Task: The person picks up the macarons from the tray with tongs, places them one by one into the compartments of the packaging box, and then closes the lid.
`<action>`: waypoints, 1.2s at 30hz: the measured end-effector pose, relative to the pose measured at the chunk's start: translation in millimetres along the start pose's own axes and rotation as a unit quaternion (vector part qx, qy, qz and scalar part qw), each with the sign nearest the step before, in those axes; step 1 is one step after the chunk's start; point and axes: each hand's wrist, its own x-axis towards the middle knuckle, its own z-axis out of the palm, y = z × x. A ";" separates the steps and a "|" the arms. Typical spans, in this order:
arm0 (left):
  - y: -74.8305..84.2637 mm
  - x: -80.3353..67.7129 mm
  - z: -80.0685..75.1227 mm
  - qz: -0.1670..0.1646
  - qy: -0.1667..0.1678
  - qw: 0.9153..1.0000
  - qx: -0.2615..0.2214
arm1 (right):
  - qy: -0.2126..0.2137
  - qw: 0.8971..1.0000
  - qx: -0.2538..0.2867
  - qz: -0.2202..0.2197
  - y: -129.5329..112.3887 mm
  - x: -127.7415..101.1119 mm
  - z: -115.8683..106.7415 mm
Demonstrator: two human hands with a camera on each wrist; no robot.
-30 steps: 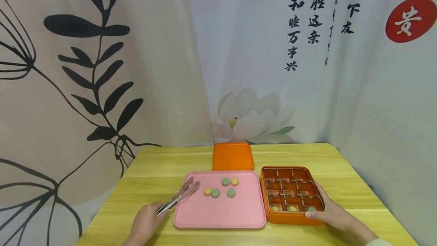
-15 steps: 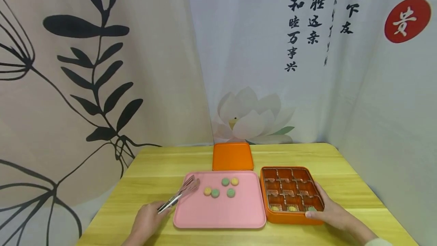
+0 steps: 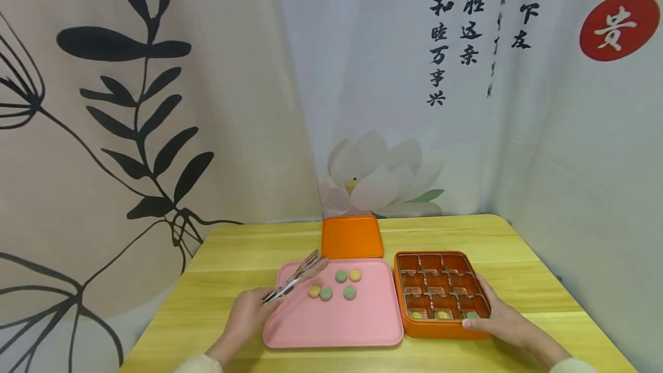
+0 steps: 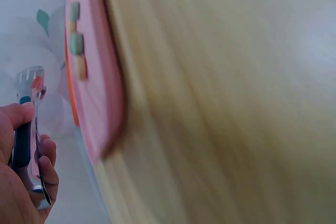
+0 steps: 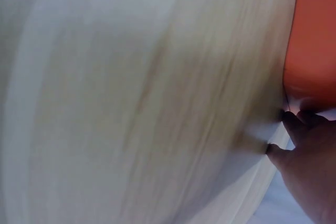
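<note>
In the head view my left hand [image 3: 246, 315] holds a pair of metal tongs [image 3: 307, 270], whose tips hang over the left part of the pink tray [image 3: 331, 330]. The left wrist view shows the thumb on the dark grip and the fingers curled round the tongs [image 4: 22, 148]. Several small round cookies lie on the tray, green [image 3: 349, 293] and yellow [image 3: 355, 276]; the tongs look apart from them. My right hand [image 3: 499, 318] grips the near right corner of an orange box [image 3: 440, 330], thumb at the front rim. Its clear divided insert has cookies in the front row.
Behind the tray lies a flat orange lid [image 3: 352, 238]. The box stands right beside the tray on the yellow wooden table [image 3: 233, 246]. A printed curtain [image 3: 248, 102] hangs behind the table.
My left hand has moved forward and to the right with the tongs, bringing their tips nearer the cookies. The right hand and the box have stayed in place.
</note>
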 end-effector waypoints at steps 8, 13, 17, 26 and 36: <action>38.6 18.5 27.4 0.065 -0.028 0.996 -0.047 | -0.002 1.000 0.028 0.000 0.2 1.5 -1.1; 63.2 28.2 46.9 0.087 -0.046 0.992 -0.083 | -0.005 0.999 0.041 -0.008 0.9 2.9 -2.2; 79.9 32.8 58.6 0.090 -0.057 0.989 -0.101 | -0.011 0.998 0.062 -0.018 3.1 5.2 -1.3; 104.0 37.4 81.1 0.109 -0.066 0.987 -0.096 | -0.008 1.000 0.018 0.001 3.1 7.5 -1.6; 117.9 29.4 97.4 0.149 -0.068 0.986 -0.041 | -0.004 1.000 -0.014 0.012 1.8 7.5 0.5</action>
